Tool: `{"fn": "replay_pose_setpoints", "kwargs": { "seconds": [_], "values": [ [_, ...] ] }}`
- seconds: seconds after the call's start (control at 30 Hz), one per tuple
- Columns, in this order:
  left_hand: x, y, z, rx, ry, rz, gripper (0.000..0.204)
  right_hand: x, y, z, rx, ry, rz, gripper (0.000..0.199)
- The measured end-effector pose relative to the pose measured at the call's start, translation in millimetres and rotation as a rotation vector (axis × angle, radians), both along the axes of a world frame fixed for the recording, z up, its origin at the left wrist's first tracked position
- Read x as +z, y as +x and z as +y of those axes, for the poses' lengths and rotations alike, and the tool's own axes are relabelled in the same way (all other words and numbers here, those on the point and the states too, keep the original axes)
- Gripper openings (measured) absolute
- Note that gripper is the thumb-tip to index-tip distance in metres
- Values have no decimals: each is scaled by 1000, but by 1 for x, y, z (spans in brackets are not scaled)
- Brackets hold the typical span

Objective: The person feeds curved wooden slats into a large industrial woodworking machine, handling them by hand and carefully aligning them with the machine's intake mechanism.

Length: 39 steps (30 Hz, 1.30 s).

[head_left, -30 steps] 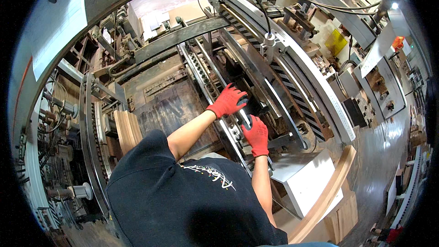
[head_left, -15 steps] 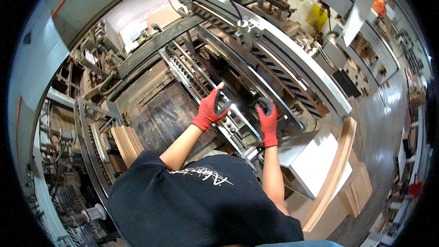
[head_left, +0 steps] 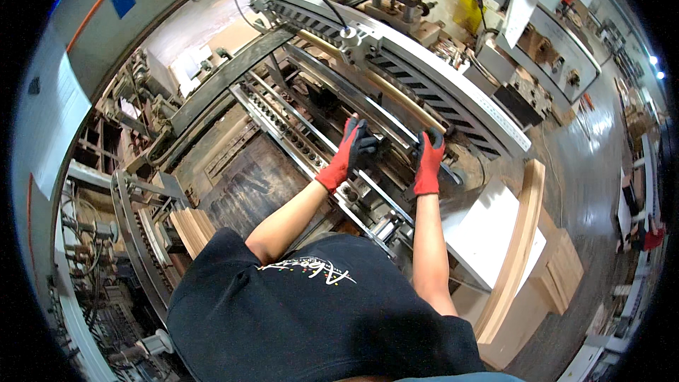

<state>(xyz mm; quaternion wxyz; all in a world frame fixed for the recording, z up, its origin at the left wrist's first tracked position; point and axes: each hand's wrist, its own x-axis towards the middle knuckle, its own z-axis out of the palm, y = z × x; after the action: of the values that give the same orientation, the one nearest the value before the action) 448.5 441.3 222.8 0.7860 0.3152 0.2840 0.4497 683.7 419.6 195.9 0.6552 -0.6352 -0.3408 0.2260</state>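
My left hand point(head_left: 348, 154), in a red glove with dark palm and fingertips, reaches over the metal rails point(head_left: 311, 127) of a machine. Its fingers are stretched out and it holds nothing that I can see. To its right, my right hand point(head_left: 428, 163) wears the same kind of glove. Its fingers are apart and slightly curved, close to the near end of a long bar, and no held thing shows. Just beyond lies a pale wooden strip point(head_left: 407, 99), along the black-and-white striped guard point(head_left: 431, 110). Whether the right fingertips touch the bar cannot be told.
A long white beam point(head_left: 453, 81) crosses behind the rails. Wooden strips point(head_left: 513, 262) lean beside a white metal box point(head_left: 488, 226) at the right. Another stack of wooden strips point(head_left: 192, 232) stands at the left. A dark worn metal plate point(head_left: 265, 180) lies left of the rails.
Both hands have moved farther away from me over the rails. The left fingers have straightened out. The pale wooden strip now shows along the striped guard. The view has shifted slightly.
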Motion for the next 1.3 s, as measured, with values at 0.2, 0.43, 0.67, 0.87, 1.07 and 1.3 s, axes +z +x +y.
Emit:
{"fn": "replay_pose_setpoints", "kwargs": {
  "seconds": [0.2,0.43,0.67,0.87,1.07,1.3],
  "values": [
    [11,27,-7,-22,-347,-90,75,41,-59,-95,177,30,268,24],
    [-3,-48,-40,93,-412,-324,69,63,-94,-180,481,-106,164,21],
    [48,-104,-89,165,-409,-120,80,58,-116,-183,488,-217,-486,30],
    [11,-157,-132,233,-81,-187,86,60,-129,-194,669,-468,-464,37],
    [79,-231,-205,406,26,-57,89,35,-129,-201,510,-319,-791,37],
    [52,-310,-280,738,165,180,42,35,-112,-218,540,-341,-828,38]
  ]
}}
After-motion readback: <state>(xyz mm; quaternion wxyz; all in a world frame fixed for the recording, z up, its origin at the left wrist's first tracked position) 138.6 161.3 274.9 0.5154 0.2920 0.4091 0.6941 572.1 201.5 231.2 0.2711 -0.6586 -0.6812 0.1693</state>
